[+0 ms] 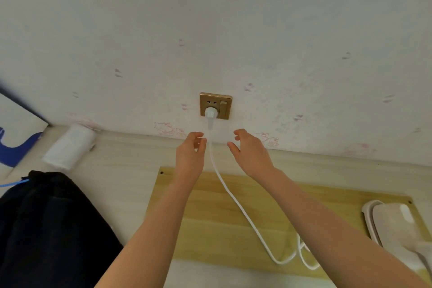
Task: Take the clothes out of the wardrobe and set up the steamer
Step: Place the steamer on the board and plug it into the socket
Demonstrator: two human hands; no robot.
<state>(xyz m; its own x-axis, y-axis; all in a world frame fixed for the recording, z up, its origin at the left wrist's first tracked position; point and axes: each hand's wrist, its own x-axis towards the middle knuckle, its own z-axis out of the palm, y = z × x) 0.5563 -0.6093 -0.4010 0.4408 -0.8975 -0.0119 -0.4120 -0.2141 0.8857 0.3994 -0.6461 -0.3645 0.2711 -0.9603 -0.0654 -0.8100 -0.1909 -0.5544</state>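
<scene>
Below the gold wall socket (216,100), where the white plug (211,112) sat pushed in, the left hand (190,151) and right hand (251,151) hung loosely curled and empty beside the cord (233,196) (slack, probably sparing the plug), which trailed across the wooden board (205,229) to the steamer (395,222).

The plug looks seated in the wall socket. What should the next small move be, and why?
Probably move the right hand over to the steamer on the wooden board. The white plug sits in the socket, its cord runs across the board toward the steamer, and neither the right nor the left hand grips anything. Whether the socket's switch is on cannot be told.
</scene>
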